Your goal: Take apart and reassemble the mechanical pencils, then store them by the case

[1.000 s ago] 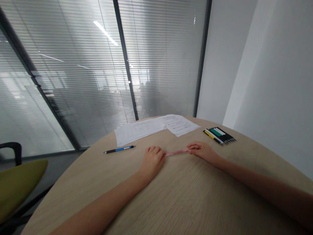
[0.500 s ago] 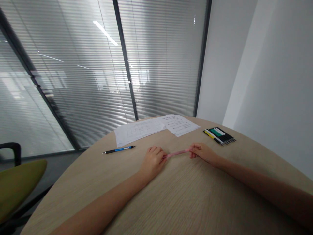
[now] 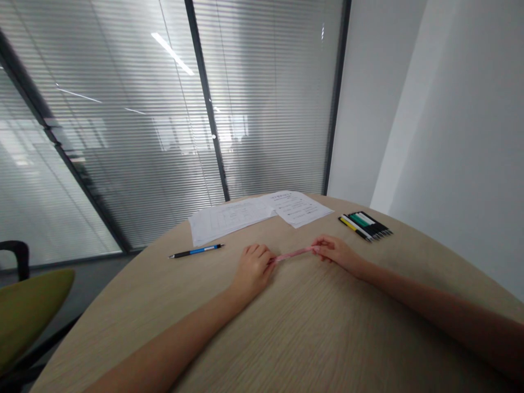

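Observation:
A thin pink strip (image 3: 293, 254) stretches straight between my two hands, low over the table. My left hand (image 3: 254, 268) rests on the wood and pinches its left end. The right end is between the thumb and fingers of my right hand (image 3: 331, 249). Whether the strip is a band, tape or ribbon I cannot make out. To the left of my left hand lies a blue and black pen (image 3: 196, 251). Beyond my right hand, several pens (image 3: 364, 226) in black, white, green and yellow lie side by side.
Printed paper sheets (image 3: 233, 215) overlap near the far edge of the round wooden table (image 3: 262, 344). A green chair (image 3: 33, 305) with a black armrest stands at the left. Glass panels with blinds (image 3: 270, 109) rise behind the table, and a white wall (image 3: 458, 136) is at the right.
My right hand has shifted slightly, its fingers a little higher around the strip's end. My left hand keeps its hold. The whole view has moved slightly.

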Action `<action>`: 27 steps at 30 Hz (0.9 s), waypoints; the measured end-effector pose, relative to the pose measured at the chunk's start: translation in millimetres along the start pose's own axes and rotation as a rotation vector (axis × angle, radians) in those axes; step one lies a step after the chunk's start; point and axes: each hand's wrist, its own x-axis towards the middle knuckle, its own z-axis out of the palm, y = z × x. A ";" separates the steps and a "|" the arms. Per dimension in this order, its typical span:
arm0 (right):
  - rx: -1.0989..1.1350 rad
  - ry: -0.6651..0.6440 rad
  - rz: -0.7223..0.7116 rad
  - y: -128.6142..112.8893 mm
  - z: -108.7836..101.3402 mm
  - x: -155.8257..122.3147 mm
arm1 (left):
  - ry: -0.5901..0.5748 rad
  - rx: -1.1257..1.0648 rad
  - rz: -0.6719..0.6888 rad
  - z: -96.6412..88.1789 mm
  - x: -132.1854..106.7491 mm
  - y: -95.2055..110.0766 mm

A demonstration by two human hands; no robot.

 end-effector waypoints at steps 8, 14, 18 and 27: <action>-0.039 0.008 0.004 2.3 0.5 -0.2 | 0.017 -0.010 0.016 0.3 -0.7 0.0; -0.177 -0.033 -0.095 -2.5 -2.6 -2.3 | 0.019 -0.010 0.035 0.4 -0.1 1.0; -0.200 -0.043 -0.108 -3.5 -2.8 -2.6 | -0.005 -0.008 0.062 -1.3 -0.1 2.3; -0.011 -0.009 -0.053 5.1 0.4 1.1 | 0.016 0.026 0.007 -0.4 -1.3 2.1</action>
